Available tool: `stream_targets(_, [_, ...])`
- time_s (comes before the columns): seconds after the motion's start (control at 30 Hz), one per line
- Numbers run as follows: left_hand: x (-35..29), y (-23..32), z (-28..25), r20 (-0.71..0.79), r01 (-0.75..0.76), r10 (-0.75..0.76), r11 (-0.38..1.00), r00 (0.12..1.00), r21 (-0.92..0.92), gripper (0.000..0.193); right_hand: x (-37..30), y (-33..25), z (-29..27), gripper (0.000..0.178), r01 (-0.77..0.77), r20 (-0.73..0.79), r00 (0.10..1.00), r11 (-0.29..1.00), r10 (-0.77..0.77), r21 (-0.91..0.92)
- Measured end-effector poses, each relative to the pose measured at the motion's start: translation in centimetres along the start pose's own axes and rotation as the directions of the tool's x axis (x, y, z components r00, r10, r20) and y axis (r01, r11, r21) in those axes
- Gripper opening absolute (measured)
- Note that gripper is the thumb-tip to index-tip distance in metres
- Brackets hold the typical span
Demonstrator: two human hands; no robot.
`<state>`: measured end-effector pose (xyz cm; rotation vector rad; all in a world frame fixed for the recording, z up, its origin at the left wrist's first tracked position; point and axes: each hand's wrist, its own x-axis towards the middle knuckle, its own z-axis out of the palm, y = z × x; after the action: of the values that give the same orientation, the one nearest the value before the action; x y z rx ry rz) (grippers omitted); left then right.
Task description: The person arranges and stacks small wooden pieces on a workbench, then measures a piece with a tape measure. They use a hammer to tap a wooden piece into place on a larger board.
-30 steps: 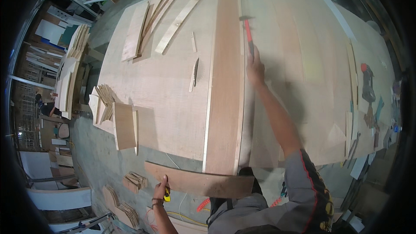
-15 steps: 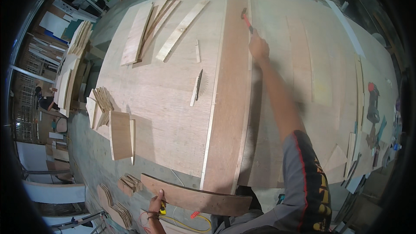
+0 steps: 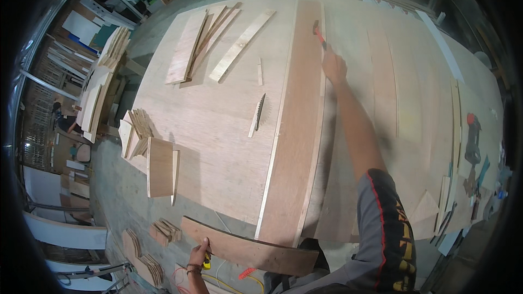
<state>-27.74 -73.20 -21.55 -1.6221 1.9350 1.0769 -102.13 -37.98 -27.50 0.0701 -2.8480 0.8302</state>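
A claw-less looking hammer (image 3: 320, 35) with a red and black handle is gripped in my right hand (image 3: 334, 67). Its dark head lies over the far part of a long, narrow wooden panel (image 3: 297, 120) with pale edge strips, which runs across the table away from me. Close to my body, my left hand (image 3: 199, 252) is closed on the left end of a brown wooden board (image 3: 250, 247), thumb on its face. A yellow and black object (image 3: 206, 262), perhaps a tape measure, shows just beside that hand; whether I hold it too is unclear.
A large plywood table (image 3: 229, 147) carries loose wood strips (image 3: 242, 46), a saw-toothed blade (image 3: 260, 112) and, at right, a red and black power tool (image 3: 473, 139). Stacked wood pieces (image 3: 140, 128) and an upright board (image 3: 160, 167) stand at its left edge. Hoses lie below.
The whole view has shifted slightly, so things appear a little lower and further right. Both hands keep their grips, with the hammer over the same part of the panel.
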Motion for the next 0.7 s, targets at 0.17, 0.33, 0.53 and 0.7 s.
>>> stream_targets(0.17, [-0.9,-1.4,0.1,0.004,-0.001,0.001,0.997,1.0,-0.076,0.073,-4.6,-0.8,-0.9,0.056,-0.152,-0.017,0.988,0.988,0.152,-0.011])
stream_targets(0.33, [-1.9,-3.1,-1.5,0.08,-0.092,0.111,0.974,0.991,-0.208,0.066,-16.7,7.0,-0.6,0.071,-0.178,-0.118,0.98,0.969,0.159,-0.174])
stream_targets(0.53, [-3.2,-3.7,-3.9,0.157,-0.228,0.264,0.95,0.952,-0.215,0.053,-29.5,12.2,-5.2,0.058,0.068,-0.103,0.988,0.923,-0.115,-0.379])
stream_targets(0.7, [-7.9,-0.7,-6.2,0.287,-0.357,0.403,0.912,0.869,-0.201,0.039,-44.8,5.6,-10.7,0.045,0.128,0.181,0.974,0.99,-0.136,0.052])
